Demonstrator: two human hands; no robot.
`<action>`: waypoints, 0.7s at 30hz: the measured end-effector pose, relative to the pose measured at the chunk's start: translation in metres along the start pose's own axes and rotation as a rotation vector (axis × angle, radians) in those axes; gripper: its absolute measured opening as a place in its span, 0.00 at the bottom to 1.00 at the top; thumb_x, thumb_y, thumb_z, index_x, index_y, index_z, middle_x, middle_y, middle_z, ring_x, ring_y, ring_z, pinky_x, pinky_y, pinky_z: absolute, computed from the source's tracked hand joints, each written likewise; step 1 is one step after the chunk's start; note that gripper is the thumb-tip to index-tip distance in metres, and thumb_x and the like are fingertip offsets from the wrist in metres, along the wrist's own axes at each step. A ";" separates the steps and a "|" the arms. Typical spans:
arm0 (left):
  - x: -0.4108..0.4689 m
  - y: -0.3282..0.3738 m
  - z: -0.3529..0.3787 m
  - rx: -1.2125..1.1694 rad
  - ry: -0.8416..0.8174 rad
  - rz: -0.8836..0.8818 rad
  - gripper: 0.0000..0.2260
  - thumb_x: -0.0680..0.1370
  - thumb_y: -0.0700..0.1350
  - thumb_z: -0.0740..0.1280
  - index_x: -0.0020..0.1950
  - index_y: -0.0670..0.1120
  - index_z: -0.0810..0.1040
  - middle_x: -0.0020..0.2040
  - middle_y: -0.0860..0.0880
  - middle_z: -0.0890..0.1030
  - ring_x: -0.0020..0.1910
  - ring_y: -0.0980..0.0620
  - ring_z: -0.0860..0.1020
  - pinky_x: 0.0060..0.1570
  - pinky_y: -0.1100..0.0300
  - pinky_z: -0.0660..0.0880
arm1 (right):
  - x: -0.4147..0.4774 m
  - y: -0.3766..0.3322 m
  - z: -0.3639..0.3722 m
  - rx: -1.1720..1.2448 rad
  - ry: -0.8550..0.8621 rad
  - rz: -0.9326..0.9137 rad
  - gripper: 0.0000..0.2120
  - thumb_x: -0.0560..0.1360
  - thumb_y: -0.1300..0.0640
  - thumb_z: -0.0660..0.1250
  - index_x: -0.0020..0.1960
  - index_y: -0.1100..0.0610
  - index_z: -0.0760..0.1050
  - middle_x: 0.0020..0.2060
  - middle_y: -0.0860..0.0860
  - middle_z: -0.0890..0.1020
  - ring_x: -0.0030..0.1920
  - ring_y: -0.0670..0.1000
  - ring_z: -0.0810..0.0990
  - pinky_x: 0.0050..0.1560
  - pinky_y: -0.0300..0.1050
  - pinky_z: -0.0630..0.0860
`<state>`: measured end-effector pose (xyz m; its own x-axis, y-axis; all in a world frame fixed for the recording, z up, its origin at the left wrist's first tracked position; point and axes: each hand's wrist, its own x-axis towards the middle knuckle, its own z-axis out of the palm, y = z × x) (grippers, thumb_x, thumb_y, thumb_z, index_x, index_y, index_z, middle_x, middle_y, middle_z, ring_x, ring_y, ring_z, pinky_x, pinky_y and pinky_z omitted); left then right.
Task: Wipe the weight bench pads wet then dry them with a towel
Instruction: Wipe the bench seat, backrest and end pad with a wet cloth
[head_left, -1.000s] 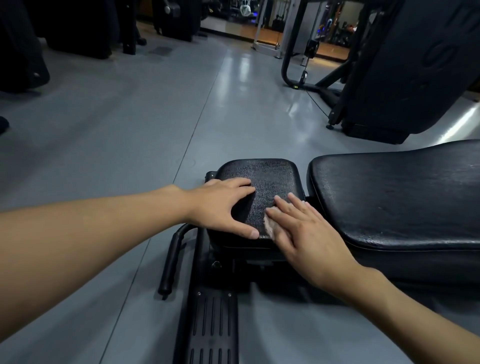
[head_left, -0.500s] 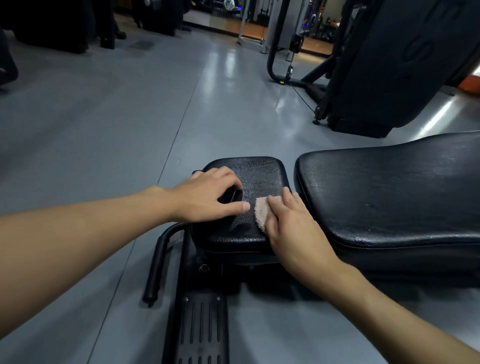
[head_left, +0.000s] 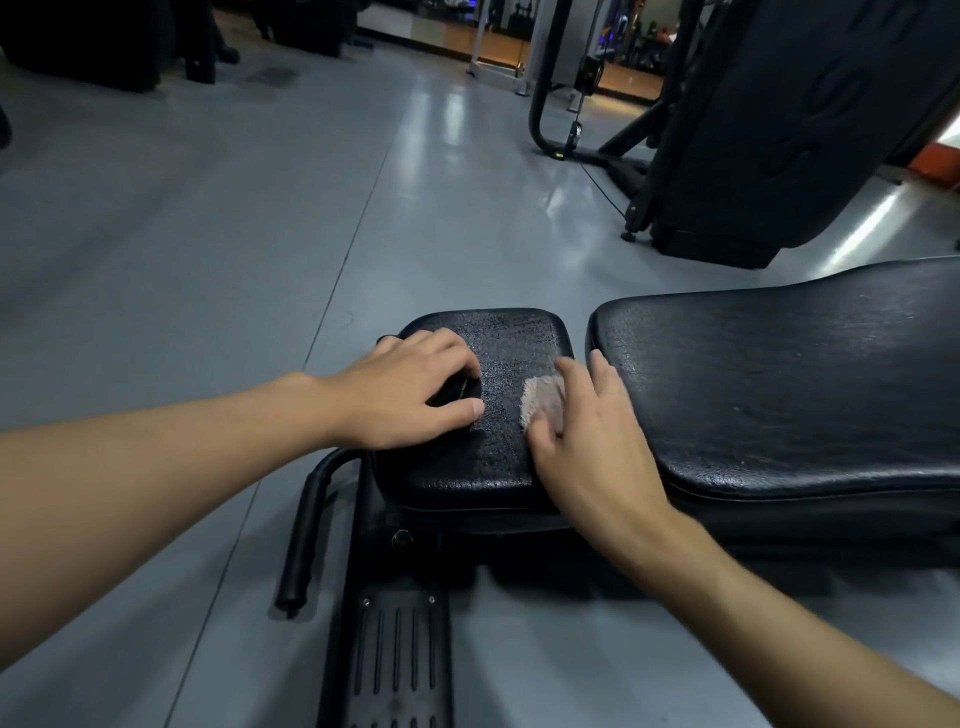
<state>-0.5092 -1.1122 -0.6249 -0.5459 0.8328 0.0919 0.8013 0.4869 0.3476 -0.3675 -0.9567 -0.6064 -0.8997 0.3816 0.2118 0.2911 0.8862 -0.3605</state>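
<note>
Lettering embossed on the dark machine shroud (head_left: 789, 130) at upper right is too dim to read. Centre frame, the small seat pad (head_left: 511, 343) is black vinyl with a pebbled grain, square with rounded corners. The long back pad (head_left: 779, 395) lies just beside it on the right, creased and glossy.

The left hand (head_left: 410, 397) rests on the small pad's left side, fingers arched, thumb flat, gripping nothing. The right hand (head_left: 587, 441) lies flat with its fingers extended, pressing a fuzzy beige cloth (head_left: 540, 402) onto the small pad's right portion.

Below are a curved black handle bar (head_left: 306, 530) and a ribbed foot plate (head_left: 395, 660) on grey floor (head_left: 208, 234).
</note>
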 end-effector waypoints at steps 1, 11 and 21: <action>0.001 -0.001 0.001 -0.002 0.010 0.004 0.31 0.71 0.71 0.48 0.64 0.54 0.72 0.65 0.55 0.70 0.66 0.54 0.67 0.68 0.49 0.62 | -0.008 0.000 0.001 -0.034 0.066 -0.008 0.20 0.78 0.54 0.63 0.69 0.57 0.72 0.72 0.59 0.69 0.74 0.58 0.63 0.73 0.54 0.61; 0.006 -0.008 0.008 0.010 0.071 0.033 0.25 0.73 0.69 0.49 0.60 0.56 0.71 0.60 0.57 0.70 0.64 0.55 0.67 0.65 0.51 0.61 | -0.016 0.001 0.002 -0.047 0.029 0.011 0.17 0.80 0.56 0.62 0.67 0.60 0.73 0.72 0.59 0.70 0.72 0.58 0.66 0.71 0.49 0.62; 0.005 -0.005 0.007 0.022 0.080 0.037 0.25 0.73 0.68 0.49 0.60 0.55 0.70 0.59 0.57 0.69 0.62 0.55 0.67 0.65 0.50 0.62 | -0.007 0.009 -0.001 0.286 0.065 0.063 0.24 0.78 0.58 0.67 0.73 0.55 0.71 0.73 0.51 0.71 0.72 0.46 0.67 0.65 0.24 0.53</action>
<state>-0.5146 -1.1082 -0.6331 -0.5326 0.8272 0.1790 0.8263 0.4623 0.3218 -0.3587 -0.9512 -0.6102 -0.8575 0.4576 0.2352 0.2338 0.7538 -0.6141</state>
